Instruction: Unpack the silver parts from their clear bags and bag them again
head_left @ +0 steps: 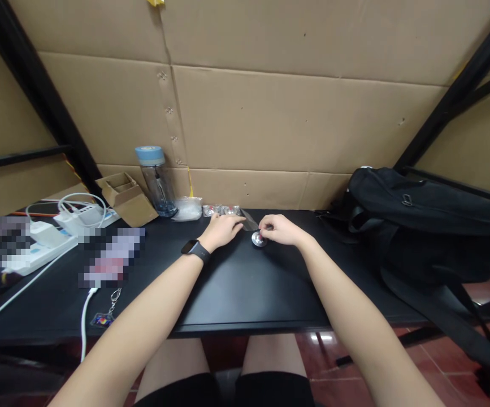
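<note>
Over the middle of the black table, my right hand [282, 229] has its fingers pinched at the upper edge of a small, shiny, round metal piece [258, 240]. A bit of red shows at its fingertips. The exact kind of the piece is too small to make out. To the left, my left hand [222, 230] lies low with its fingers stretched out, a watch on the wrist. Its fingertips are by a clear plastic wrapper [250, 220] that stands between the two hands. Behind the left hand are shiny wrapped pieces [230, 210], partly hidden by it.
At the back left stand a blue-lidded bottle [157, 181], an open cardboard box [128, 198] and a clear plastic packet [187, 208]. Power strips [62, 240] with cables, a blurred phone-like object [113, 254] and a keychain [103, 319] lie left. A black backpack [431, 226] occupies the right.
</note>
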`<action>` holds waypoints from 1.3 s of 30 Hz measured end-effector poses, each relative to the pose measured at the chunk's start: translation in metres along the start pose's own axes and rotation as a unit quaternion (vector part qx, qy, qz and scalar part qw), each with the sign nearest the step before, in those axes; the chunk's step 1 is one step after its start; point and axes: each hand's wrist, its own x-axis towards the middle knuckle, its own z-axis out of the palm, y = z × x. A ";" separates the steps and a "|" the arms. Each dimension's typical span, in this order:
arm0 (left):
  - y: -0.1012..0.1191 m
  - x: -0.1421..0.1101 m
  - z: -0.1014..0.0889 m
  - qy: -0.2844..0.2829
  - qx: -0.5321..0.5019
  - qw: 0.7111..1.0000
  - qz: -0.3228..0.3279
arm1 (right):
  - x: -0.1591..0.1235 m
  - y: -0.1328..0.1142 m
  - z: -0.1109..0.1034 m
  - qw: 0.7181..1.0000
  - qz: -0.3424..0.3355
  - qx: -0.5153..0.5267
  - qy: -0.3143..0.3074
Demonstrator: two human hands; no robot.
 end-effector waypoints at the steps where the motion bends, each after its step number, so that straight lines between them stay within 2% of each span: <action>1: -0.005 -0.001 -0.002 0.002 0.000 1.000 -0.006 | 0.000 0.000 0.001 1.000 -0.001 -0.001 -0.006; 5: -0.021 -0.002 -0.018 -0.032 -0.006 0.999 0.002 | -0.001 0.000 0.002 1.000 0.001 0.002 -0.023; 8: -0.021 -0.003 -0.025 -0.077 0.024 0.997 0.013 | -0.002 -0.002 0.003 0.999 -0.004 0.007 -0.031; 11: -0.017 -0.005 -0.026 -0.089 0.053 0.995 0.011 | -0.002 -0.006 0.003 0.999 -0.015 0.011 -0.041; 16: -0.016 -0.004 -0.018 -0.097 0.027 0.995 0.023 | -0.003 -0.013 0.004 0.998 -0.021 0.001 -0.066; 20: -0.018 -0.004 -0.016 -0.079 0.021 0.997 0.016 | -0.004 -0.016 0.004 0.998 -0.019 -0.005 -0.067; 24: -0.019 -0.004 -0.017 -0.088 0.024 0.996 0.007 | -0.003 -0.016 0.002 0.998 -0.021 -0.024 -0.050; 27: -0.018 -0.005 -0.017 -0.080 0.005 0.997 0.007 | -0.004 -0.010 -0.006 0.998 -0.012 -0.050 -0.020; 30: -0.014 -0.006 -0.015 -0.066 -0.001 0.998 0.010 | -0.007 0.005 -0.016 0.996 0.026 -0.076 0.024; 34: -0.009 -0.007 -0.016 -0.048 0.034 0.998 0.029 | -0.013 0.024 -0.024 0.995 0.070 -0.075 -0.019; 39: -0.006 -0.004 -0.023 -0.012 0.006 1.000 0.013 | -0.013 0.027 -0.020 0.993 0.090 -0.045 -0.062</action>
